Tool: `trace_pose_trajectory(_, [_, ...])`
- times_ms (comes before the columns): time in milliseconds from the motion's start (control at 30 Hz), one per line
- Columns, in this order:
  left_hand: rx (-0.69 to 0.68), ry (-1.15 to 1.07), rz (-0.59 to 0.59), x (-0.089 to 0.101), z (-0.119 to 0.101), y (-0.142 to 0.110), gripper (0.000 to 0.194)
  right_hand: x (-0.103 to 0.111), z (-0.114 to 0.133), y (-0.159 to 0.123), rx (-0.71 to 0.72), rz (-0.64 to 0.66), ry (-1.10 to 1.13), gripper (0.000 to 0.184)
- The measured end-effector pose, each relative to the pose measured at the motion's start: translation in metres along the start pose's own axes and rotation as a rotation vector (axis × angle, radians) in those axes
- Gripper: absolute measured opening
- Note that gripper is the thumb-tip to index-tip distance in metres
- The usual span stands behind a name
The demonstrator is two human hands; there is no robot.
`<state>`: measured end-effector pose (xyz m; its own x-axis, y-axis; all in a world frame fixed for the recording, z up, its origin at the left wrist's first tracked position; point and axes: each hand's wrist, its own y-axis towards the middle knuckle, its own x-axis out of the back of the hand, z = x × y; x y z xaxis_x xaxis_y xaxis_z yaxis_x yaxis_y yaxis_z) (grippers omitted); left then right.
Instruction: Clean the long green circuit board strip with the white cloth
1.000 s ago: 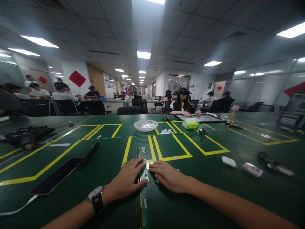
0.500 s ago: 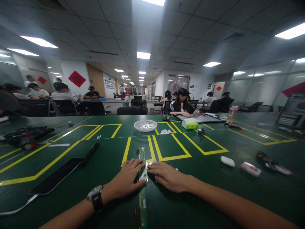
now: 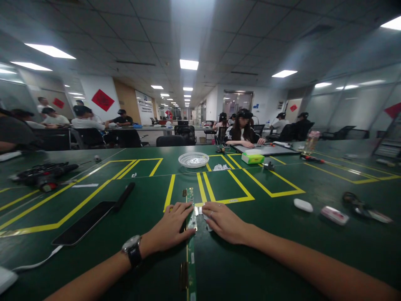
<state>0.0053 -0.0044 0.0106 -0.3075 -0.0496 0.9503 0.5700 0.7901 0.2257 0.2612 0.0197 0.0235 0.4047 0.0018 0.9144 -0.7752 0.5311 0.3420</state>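
Observation:
A long, narrow green circuit board (image 3: 191, 265) lies on the table, pointing away from me. My left hand (image 3: 171, 225) spans it, with its fingertips and thumb pressed on the board and its wrist wearing a watch. Beside the fingertips, a shiny silver piece (image 3: 198, 210) sticks out from the board's right edge. My right hand (image 3: 227, 223) is just right of that piece, fingers held together and bent downward. Under those fingers a pale, thin piece (image 3: 208, 224), like paper or cloth, partly shows. The hand covers the rest of it.
Farther back on the green table (image 3: 250, 271) are a white basket (image 3: 193, 159) and a green packet (image 3: 252, 158). A black tablet (image 3: 84, 222) lies left, a power tool (image 3: 46, 173) beyond it. Two small cases, one white (image 3: 303, 205), lie right. A co-worker (image 3: 242, 131) sits opposite.
My right hand has drawn slightly right, away from the board, and more of the silver piece shows. The left hand stays on the board. The whole view has shifted a little.

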Motion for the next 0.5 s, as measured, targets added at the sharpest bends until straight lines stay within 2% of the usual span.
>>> trace_pose_trajectory(500, [-0.008, -0.035, 0.050, 0.004, -0.002, 0.002, 0.061, 0.010, -0.013, 0.009, 0.151, 0.081, 0.217, 0.043])
